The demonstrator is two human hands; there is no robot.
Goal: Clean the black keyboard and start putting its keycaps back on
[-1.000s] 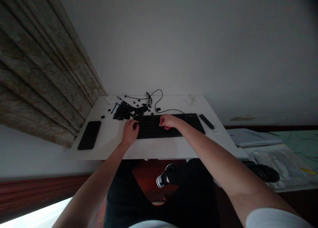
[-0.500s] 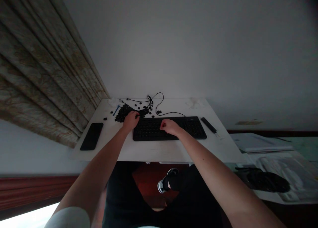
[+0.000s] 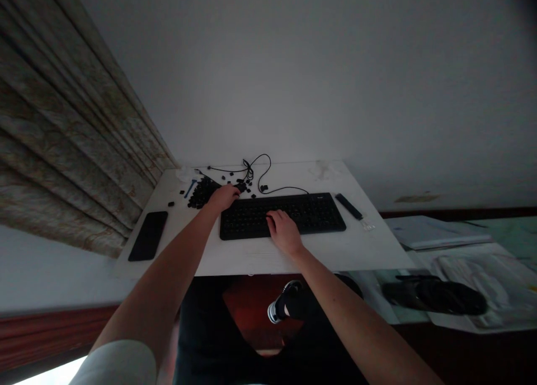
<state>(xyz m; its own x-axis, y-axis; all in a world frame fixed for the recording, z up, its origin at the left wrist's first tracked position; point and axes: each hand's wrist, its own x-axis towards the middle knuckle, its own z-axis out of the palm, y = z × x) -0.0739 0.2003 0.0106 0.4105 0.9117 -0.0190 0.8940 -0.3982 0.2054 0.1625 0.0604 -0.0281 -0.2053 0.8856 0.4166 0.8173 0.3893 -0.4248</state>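
Note:
A black keyboard (image 3: 319, 214) lies on the white desk, and part of its key area lacks caps. My right hand (image 3: 286, 229) is over the middle of it, with thumb and forefinger drawn together at the keys; whatever is between them is too small and dark to make out. At the keyboard's upper left corner, my left hand (image 3: 226, 196) reaches to the edge of a heap of loose black keycaps (image 3: 202, 191). Its fingers are bent and closed around a dark keycap at their tips. Several keycaps lie scattered behind that heap.
A black phone (image 3: 148, 235) is at the desk's left edge. Beside the heap lies a thin blue tool (image 3: 190, 188). The keyboard's cable (image 3: 268, 175) curls behind. A dark bar-shaped object (image 3: 348, 206) sits right of the keyboard. Papers (image 3: 440, 232) lie on a surface farther right.
My right hand has turned and come slightly down, its fingertips now at the keys instead of pinched above them. My left hand stays by the keycap heap. The camera view has shifted slightly.

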